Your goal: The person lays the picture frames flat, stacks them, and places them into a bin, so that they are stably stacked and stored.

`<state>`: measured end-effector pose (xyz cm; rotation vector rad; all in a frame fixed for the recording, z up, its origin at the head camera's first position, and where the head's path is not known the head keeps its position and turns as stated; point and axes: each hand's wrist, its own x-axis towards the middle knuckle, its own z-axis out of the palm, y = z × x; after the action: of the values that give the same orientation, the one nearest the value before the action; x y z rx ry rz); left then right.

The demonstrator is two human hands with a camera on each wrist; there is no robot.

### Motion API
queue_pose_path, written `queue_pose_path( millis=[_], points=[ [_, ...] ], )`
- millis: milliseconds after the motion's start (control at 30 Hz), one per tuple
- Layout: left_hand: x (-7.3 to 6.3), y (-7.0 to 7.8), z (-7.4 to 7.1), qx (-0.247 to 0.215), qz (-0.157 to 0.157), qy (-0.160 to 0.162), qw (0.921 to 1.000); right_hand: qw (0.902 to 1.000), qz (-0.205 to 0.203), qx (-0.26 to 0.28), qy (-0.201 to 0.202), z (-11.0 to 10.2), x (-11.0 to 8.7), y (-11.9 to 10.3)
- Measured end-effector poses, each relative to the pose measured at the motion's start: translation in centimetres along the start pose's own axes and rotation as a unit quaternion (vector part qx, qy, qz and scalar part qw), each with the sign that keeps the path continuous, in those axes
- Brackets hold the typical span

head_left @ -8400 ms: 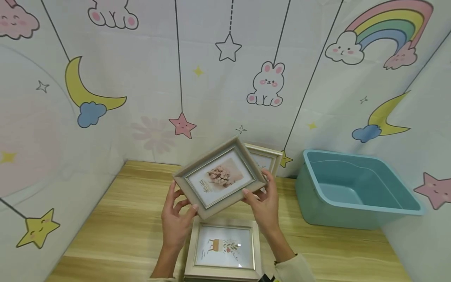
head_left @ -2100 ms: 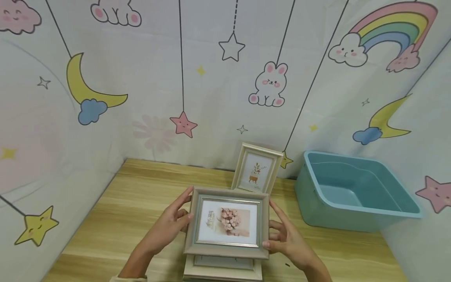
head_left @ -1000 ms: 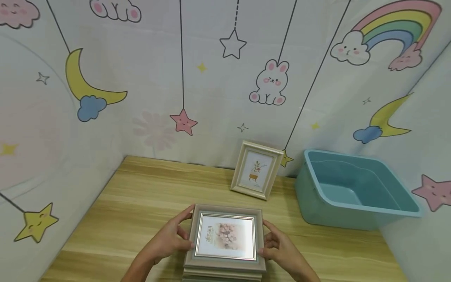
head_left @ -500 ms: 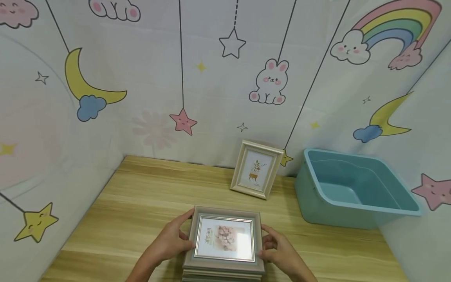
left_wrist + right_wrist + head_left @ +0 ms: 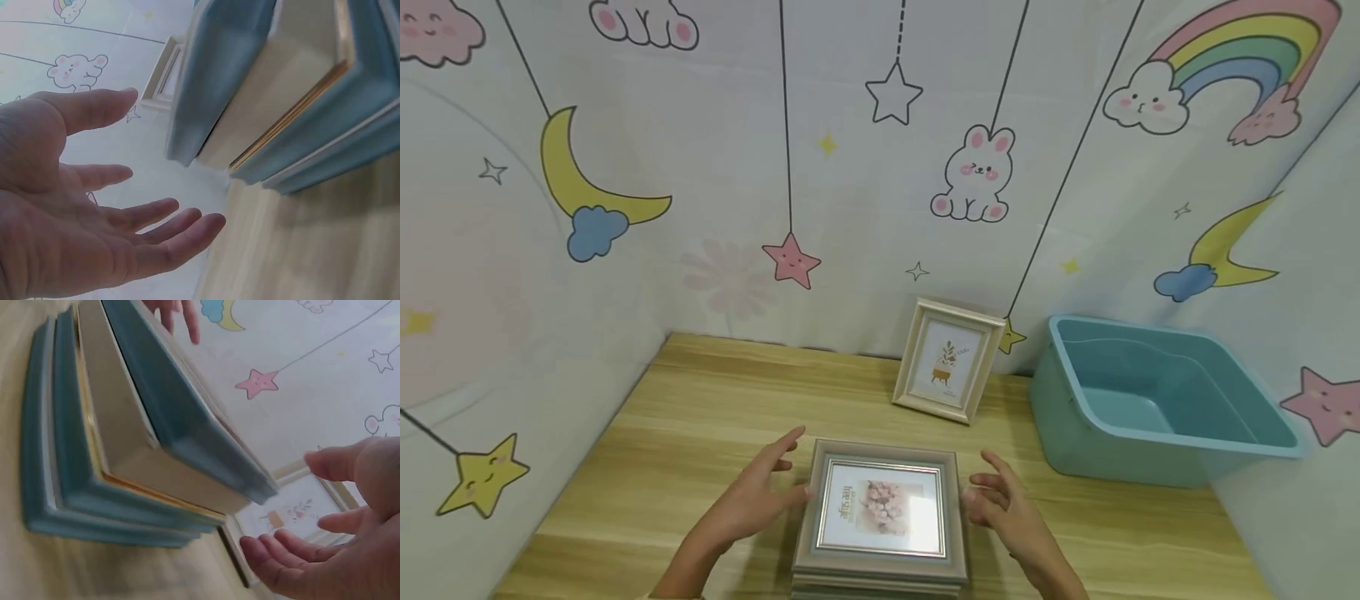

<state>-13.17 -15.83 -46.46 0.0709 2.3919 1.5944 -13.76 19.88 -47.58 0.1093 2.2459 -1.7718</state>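
A picture frame [image 5: 883, 508] with a pink flower print lies face up on top of a stack of picture frames [image 5: 880, 581] at the table's near edge. In the wrist views the side of the stack [image 5: 250, 106] shows blue-green and cream layers. My left hand [image 5: 752, 504] is just left of the top frame, fingers spread and apart from the stack in the left wrist view. Right of the stack, my right hand [image 5: 1011, 517] hovers with relaxed fingers and holds nothing; a gap separates it from the frames [image 5: 156, 431].
A smaller cream picture frame [image 5: 950, 360] with a plant print stands tilted back near the rear wall. To its right sits a blue-green plastic tub [image 5: 1120, 454]. The wooden table [image 5: 700, 400] meets cartoon-printed cloth walls [image 5: 850, 200].
The flower-print frame came down from the air onto the stack and was lined up with it. Within the last half second both hands let go and moved outward.
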Motion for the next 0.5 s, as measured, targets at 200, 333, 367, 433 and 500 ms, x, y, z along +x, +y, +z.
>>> queue_pose_path(
  millis=[200,333,367,433,500],
  points=[
    [3.3,1.1,-2.3,0.022,0.049,-0.033,0.9980,0.9953,-0.075,-0.014,0.059,-1.8,3.2,-1.2],
    [6.9,2.2,-2.8,0.027,0.077,-0.062,0.9947,0.9879,-0.129,-0.034,0.080,-2.8,6.0,-1.8],
    [7.8,2.5,-2.9,0.027,0.080,-0.066,0.9942,0.9859,-0.137,-0.044,0.085,-3.0,6.7,-1.9],
    [9.5,3.1,-2.9,0.025,0.083,-0.076,0.9933,0.9805,-0.156,-0.072,0.096,-3.4,8.0,-2.1],
    [11.1,3.8,-2.7,0.025,0.082,-0.081,0.9930,0.9743,-0.174,-0.098,0.103,-3.7,9.3,-2.4]
  ],
)
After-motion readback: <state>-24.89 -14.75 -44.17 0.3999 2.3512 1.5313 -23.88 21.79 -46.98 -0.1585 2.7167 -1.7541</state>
